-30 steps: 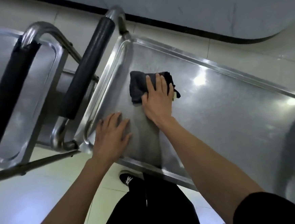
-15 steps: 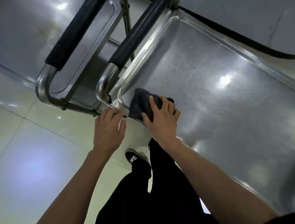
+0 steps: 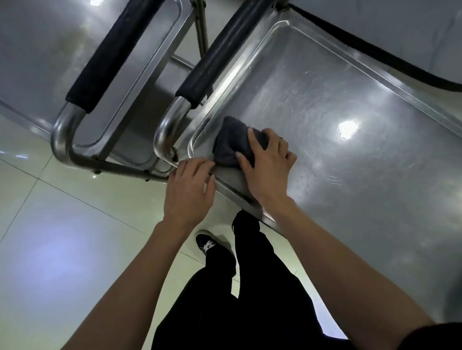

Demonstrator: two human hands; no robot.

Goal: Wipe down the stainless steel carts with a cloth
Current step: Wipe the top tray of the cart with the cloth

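Two stainless steel carts stand side by side on a pale tiled floor, and the dark grey cloth lies bunched in the near left corner of the right cart's top tray, just inside the raised rim. The right hand lies on top of the cloth, fingers spread and bent over it, thumb along its near edge, pressing it down onto the steel. The left hand rests just left of it on the outer corner of the same tray, its fingers bent over the rim and holding the edge; the fingertips almost meet the cloth, though whether they touch it cannot be told.

Bright ceiling light reflects off the tray to the right of the cloth, and fine scratches show across the surface. A tubular push handle with a black foam grip rises from the left end of this cart, running toward the far side. Just left of it stands the second cart, its own black-gripped handle lying parallel and close to the first, its top tray stretching away to the far left.

Below the hands, the person's black trousers and one dark shoe with white marking show against the floor. A black baseboard strip curves along the grey wall on the far right.
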